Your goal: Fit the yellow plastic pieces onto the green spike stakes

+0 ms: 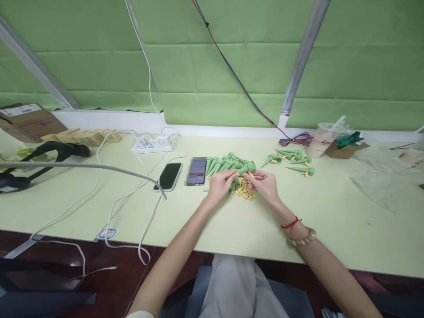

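Left hand (219, 183) steadies a green plastic spike (247, 167) while the right hand (266, 184) pinches a yellow fitting (251, 174)

Both hands are closed in small grips, meeting above the table (185, 221). The left thumb and fingers are clamped on the spike's tapered side, which seems chosen to leave its wide collar exposed toward the right hand. That hand's thumb and fingertips are together on the yellow fitting, right at the collar; whether the fitting is seated or only touching there, I cannot tell. Holding both parts so near each other probably lets one hand brace against the other.

Supplies lie close around this grip. The pile of yellow fittings (244, 191) sits below the fingers, likely for a short reach, and the heap of green spikes (220, 164) is just beyond the left hand, wide ends mostly turned away from the person. Farther to the right, a looser group of green spikes with yellow fittings attached (300, 170) lies apart from the heap, a gap that presumably prevents mixing.

Two phones, one with a dark screen (170, 176) and one with a lit screen (198, 170), lie left of the heap, within view but outside the hands' space. A drink cup (322, 140) stands by the back edge, perhaps to avoid knocks.
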Available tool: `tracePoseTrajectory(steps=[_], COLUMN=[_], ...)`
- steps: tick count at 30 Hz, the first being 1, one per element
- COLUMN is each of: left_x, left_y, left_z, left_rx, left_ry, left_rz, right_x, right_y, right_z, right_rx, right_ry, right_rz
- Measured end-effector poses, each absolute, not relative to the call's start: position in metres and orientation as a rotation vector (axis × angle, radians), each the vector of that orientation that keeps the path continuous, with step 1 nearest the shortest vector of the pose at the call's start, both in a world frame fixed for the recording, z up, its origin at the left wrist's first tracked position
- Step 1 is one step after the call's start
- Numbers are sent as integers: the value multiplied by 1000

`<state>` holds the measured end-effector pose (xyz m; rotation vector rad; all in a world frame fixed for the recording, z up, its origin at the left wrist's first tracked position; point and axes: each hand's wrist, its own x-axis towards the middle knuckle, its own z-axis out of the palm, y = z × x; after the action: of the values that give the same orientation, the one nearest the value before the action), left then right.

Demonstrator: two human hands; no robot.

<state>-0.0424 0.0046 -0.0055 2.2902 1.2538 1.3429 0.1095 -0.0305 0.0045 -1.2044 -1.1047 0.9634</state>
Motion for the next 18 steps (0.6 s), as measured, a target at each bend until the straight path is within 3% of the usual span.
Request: tracePoseTrajectory(steps=[5, 12, 18], left_x=[-39, -41, -45], left_y=[3, 5, 8], left_z=[-7, 1, 2], left_rx=[2256, 1889, 1978], left_ry=[1188, 1100, 1043], left_rz=[1320, 1353, 1375], right_x=[110, 114, 114], right_y=[-30, -26, -30], right_z=[2, 8, 9], right_rx=[-1224, -907, -930], right_ry=[-1159, -1058, -1083], right_rz=[702, 1563, 1539])
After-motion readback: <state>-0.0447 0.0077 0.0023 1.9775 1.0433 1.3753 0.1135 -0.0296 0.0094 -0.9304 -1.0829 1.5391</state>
